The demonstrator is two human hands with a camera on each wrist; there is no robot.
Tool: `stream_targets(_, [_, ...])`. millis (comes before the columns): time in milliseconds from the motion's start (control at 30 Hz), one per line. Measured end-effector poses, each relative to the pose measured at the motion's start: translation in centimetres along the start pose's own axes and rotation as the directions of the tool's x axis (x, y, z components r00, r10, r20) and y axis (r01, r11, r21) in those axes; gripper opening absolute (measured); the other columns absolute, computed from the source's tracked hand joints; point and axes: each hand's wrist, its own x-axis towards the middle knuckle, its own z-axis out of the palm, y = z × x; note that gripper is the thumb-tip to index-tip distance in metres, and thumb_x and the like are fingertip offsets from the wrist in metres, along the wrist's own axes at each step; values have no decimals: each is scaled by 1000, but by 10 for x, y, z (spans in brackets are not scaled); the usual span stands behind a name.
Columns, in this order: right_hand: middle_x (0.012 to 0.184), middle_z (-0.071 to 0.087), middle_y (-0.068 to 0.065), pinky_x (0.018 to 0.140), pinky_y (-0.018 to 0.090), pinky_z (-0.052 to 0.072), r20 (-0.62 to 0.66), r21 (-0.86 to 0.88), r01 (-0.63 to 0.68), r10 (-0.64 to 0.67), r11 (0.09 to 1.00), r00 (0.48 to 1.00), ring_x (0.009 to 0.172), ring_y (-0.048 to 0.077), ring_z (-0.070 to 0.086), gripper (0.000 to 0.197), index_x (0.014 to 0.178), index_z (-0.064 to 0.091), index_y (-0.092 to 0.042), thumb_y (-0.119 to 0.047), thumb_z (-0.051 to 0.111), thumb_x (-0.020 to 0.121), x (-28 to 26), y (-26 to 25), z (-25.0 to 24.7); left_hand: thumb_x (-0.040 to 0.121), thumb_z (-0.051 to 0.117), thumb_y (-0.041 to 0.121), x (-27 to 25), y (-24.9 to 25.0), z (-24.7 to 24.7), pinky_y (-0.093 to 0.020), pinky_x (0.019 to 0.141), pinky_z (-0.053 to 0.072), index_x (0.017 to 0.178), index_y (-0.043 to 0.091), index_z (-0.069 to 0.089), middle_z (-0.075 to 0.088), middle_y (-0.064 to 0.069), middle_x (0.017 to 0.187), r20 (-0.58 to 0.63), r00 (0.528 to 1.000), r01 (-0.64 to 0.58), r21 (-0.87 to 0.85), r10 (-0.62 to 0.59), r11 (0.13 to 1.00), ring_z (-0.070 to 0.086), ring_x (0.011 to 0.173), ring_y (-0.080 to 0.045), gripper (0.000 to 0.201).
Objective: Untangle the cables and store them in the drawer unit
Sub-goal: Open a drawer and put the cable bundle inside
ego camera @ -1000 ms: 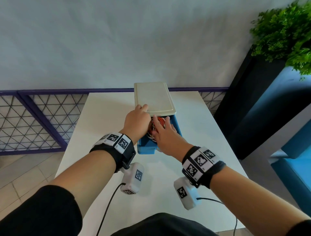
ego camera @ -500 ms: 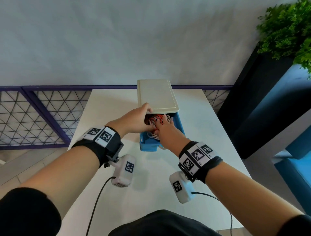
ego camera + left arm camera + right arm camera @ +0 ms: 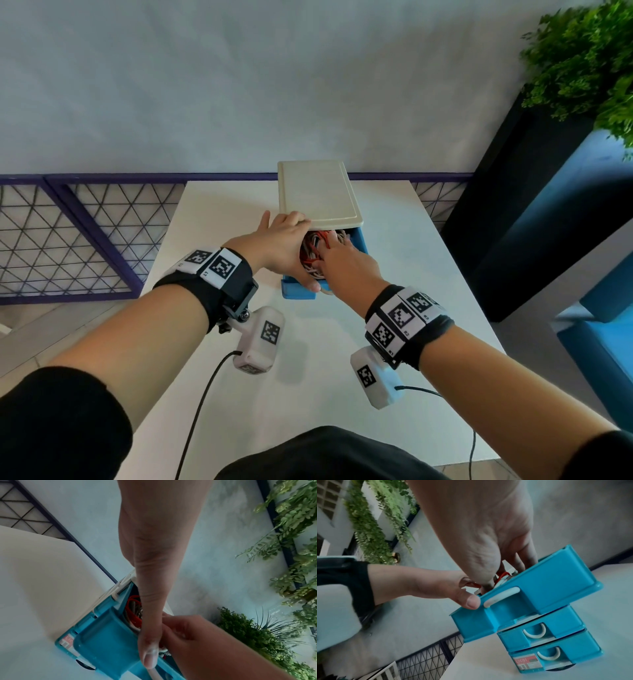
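1. The head view shows a blue drawer unit [image 3: 320,195] with a cream top standing at the far middle of a white table [image 3: 219,222], its top drawer [image 3: 298,293] pulled out toward the person.
2. A tangle of red and white cables [image 3: 313,248] lies inside that open top drawer, between the two hands.
3. The left hand [image 3: 281,243] reaches over the drawer's left side; its thumb lies on the drawer's front rim and its fingers go toward the edge of the cream top, near the cables.
4. The left wrist view shows that thumb [image 3: 150,653] stretched straight along the drawer's front edge; the other fingers are hidden behind the palm, so whether they curl round anything cannot be told.
5. The right hand [image 3: 346,263] dips into the drawer from the front right, fingers pointing down into the cables.
6. The right wrist view shows the right hand's fingers [image 3: 522,555] loosely spread and reaching into the drawer, with a red loop beside them; whether they pinch a cable cannot be told.
7. Only the right wrist view shows the unit's front: two shut lower drawers [image 3: 544,630] with white curved handles, a label on the lowest one, and the white handle of the open drawer just beside the left thumb.
8. Green plants [image 3: 589,58] in a dark planter stand at the right in the head view; a purple-framed mesh fence [image 3: 78,236] runs behind the table.
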Motion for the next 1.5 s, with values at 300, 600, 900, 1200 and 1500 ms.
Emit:
stream_targets(300, [113,53,3,80,32,39,-341,-40,75,-84,996,936,107,24,50,23,112,64,-20,-28,52,94,-9,5,-8,50,67,80,2,-7,-2,-43,115,16,142,17,34,33,3,139,-103,994,-44,-36,40,998,32,129,-24,116])
stream_targets(600, [114,49,6,67,26,42,-278,125,22,14,992,960,95,24,62,20,110,68,-13,-19,54,96,27,-2,-12,62,76,59,6,-8,-3,-35,94,41,129,15,49,44,2,126,-182,983,-34,-115,12,993,40,115,-21,86])
stream_targets(900, [93,44,4,67,32,36,-163,121,135,-114,983,980,89,30,60,28,119,63,-21,-19,46,98,34,15,-19,65,78,52,10,-8,-4,-40,77,49,116,18,56,47,5,112,-226,974,-9,-127,-21,992,43,108,-18,64])
stream_targets(1200, [103,57,1,81,30,31,-299,96,165,-130,982,945,91,22,59,24,105,70,-23,-18,50,94,41,22,-20,69,78,43,11,-2,-6,-40,75,48,113,17,57,49,3,111,-259,965,14,-111,-43,994,45,107,-19,55])
stream_targets(1500, [114,50,0,86,35,32,-231,-95,286,-301,953,925,103,21,49,28,115,68,-36,-26,49,97,46,32,-36,78,72,31,19,3,-2,-31,61,35,96,14,58,48,2,95,-381,924,11,-38,-25,999,50,97,-21,28])
